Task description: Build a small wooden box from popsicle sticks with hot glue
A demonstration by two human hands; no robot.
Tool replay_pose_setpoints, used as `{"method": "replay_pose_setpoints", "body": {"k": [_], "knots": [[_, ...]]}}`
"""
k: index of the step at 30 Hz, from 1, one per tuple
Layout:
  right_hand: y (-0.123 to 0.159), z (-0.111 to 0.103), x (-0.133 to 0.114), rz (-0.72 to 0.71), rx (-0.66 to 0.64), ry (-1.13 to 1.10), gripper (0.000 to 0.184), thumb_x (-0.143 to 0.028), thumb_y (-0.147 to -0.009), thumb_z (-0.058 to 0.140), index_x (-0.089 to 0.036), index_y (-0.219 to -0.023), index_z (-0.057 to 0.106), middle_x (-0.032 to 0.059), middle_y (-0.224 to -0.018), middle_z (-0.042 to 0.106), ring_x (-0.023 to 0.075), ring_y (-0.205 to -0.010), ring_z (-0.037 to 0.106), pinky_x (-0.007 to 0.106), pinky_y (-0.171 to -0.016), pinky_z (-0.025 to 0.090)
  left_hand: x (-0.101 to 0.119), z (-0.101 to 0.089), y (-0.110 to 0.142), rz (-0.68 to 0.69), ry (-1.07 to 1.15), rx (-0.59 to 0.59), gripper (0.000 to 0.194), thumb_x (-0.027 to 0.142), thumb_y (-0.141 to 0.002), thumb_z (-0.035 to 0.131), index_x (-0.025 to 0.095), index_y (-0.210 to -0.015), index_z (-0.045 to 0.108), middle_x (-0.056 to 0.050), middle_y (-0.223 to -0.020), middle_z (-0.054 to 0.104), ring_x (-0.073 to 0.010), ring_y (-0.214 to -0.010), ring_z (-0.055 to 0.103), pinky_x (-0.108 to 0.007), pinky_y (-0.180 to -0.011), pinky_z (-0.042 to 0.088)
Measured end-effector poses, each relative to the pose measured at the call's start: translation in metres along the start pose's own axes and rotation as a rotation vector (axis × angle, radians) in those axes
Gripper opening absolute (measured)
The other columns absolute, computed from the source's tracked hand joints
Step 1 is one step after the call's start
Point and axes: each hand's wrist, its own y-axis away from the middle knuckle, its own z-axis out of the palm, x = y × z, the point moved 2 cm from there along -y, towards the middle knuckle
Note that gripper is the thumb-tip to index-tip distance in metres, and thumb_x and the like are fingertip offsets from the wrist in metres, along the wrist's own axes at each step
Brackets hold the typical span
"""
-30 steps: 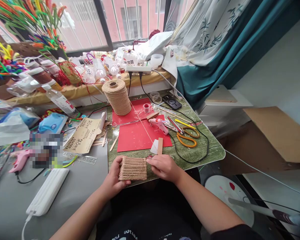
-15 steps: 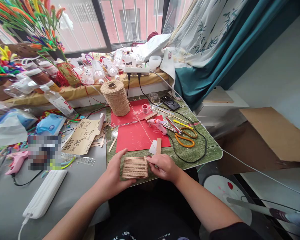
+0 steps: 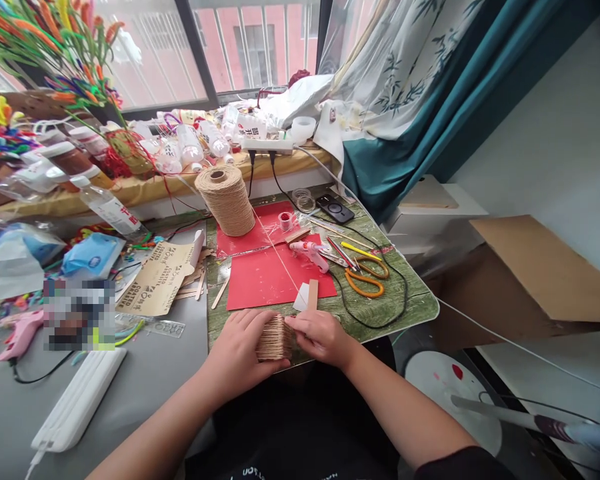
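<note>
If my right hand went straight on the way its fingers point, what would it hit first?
Most likely the twine-wrapped block: the right hand points left at its edge, apparently touching, though depth is unclear.

The left fingers (image 3: 263, 327) hide part of the twine-wrapped block (image 3: 276, 339); the frame crops the curtain (image 3: 415, 160).

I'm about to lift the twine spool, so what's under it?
A red sheet shows in front and to the right of the spool; whatever lies directly beneath its base is covered.
</note>
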Motion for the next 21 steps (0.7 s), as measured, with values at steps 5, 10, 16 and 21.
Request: {"method": "replay_pose_setpoints", "body": {"k": [5,10,16,21], "knots": [[0.001,-0.001,0.001,0.002,0.015,0.014,0.048,-0.012,-0.101,0.055,-0.021,-0.149,0.053,0.0077,-0.098,0.075,0.0200,-0.086,0.072,0.035,-0.079,0.063,-0.014,0.005,0.015,-0.098,0.090,0.040,0.082,0.054,-0.078,0.088,0.028,-0.143,0.047,-0.014,-0.135,0.064,-0.0381,-0.124,0.062,-0.055,-0.105,0.049],[0.004,-0.003,0.003,0.014,0.001,0.034,0.044,-0.013,-0.101,0.056,-0.021,-0.145,0.058,0.0080,-0.099,0.076,0.0199,-0.085,0.073,0.033,-0.077,0.062,-0.042,0.028,0.036,-0.200,0.464,0.149,0.085,0.057,-0.082,0.082,0.024,-0.148,0.040,-0.017,-0.138,0.056,-0.0369,-0.126,0.060,-0.054,-0.108,0.049],[0.005,-0.003,0.004,0.015,-0.011,0.039,0.046,-0.014,-0.102,0.055,-0.022,-0.147,0.057,0.0081,-0.101,0.077,0.0198,-0.087,0.074,0.033,-0.079,0.062,-0.054,0.039,0.051,-0.202,0.778,0.154,0.082,0.055,-0.088,0.077,0.024,-0.152,0.035,-0.016,-0.139,0.054,-0.0350,-0.128,0.059,-0.050,-0.107,0.050],[0.005,-0.003,0.003,0.014,0.012,0.060,0.045,-0.014,-0.102,0.054,-0.022,-0.146,0.057,0.0073,-0.097,0.076,0.0196,-0.085,0.073,0.032,-0.077,0.061,-0.048,0.035,0.050,-0.158,0.794,0.136,0.080,0.053,-0.088,0.077,0.025,-0.152,0.037,-0.015,-0.135,0.056,-0.0341,-0.125,0.060,-0.050,-0.107,0.050]]}}
